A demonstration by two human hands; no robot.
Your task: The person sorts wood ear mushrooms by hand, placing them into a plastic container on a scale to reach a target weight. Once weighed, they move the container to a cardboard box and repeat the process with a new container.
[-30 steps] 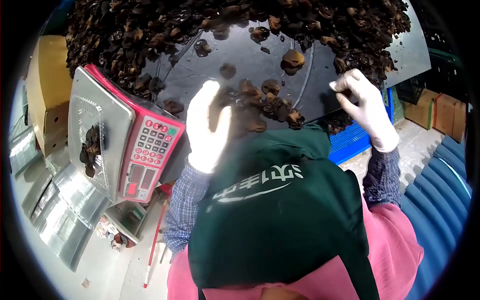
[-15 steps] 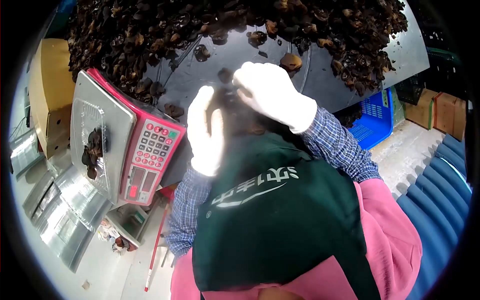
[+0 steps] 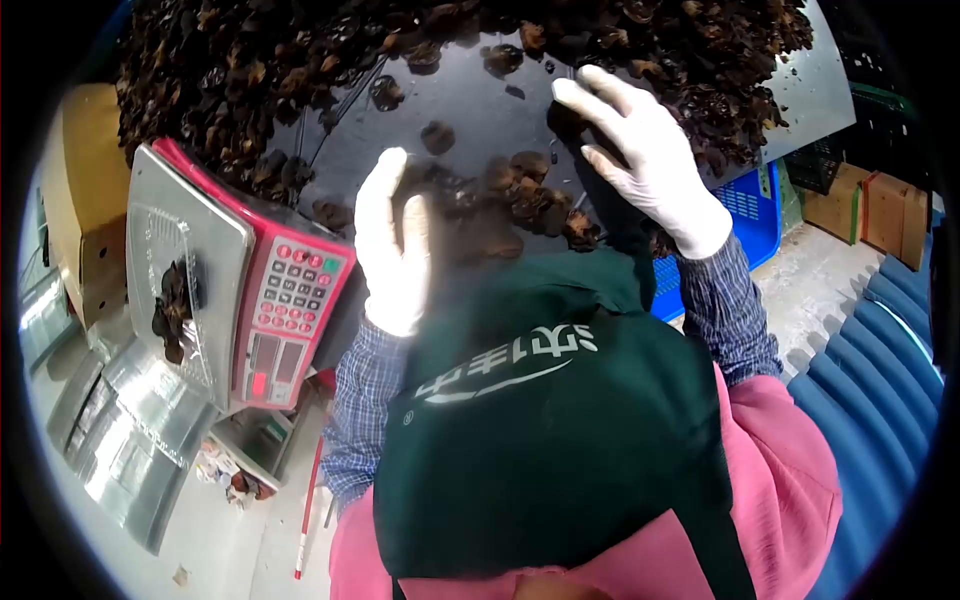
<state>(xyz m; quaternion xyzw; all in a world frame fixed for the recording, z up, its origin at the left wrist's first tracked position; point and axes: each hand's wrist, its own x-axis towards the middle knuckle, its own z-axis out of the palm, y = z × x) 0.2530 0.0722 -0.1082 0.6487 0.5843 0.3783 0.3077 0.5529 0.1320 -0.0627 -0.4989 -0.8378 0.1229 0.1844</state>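
My left hand (image 3: 393, 240), in a white glove, stands at the near edge of the grey table with thumb and fingers apart. Beside it, in front of my apron, lies a loose group of dark brown wood ear mushrooms (image 3: 530, 195), blurred on its left side. Farther right, my gloved right hand (image 3: 645, 150) reaches over the table, fingers stretched and spread. A dark patch under its fingertips is too shaded to make out. A big heap of wood ear mushrooms (image 3: 230, 90) covers the back of the table (image 3: 400, 125).
On the left, a pink digital scale (image 3: 285, 310) carries a few mushroom pieces (image 3: 172, 310) on its plate. Cardboard boxes (image 3: 95, 200) stand behind it. A blue plastic basket (image 3: 750, 215) sits below the table's right side, near a wooden box (image 3: 880, 215) and blue corrugated material (image 3: 860, 380).
My right hand has moved right and away from my left, and its fingers have spread. The mushroom group between the hands now shows. My left hand has shifted slightly left.
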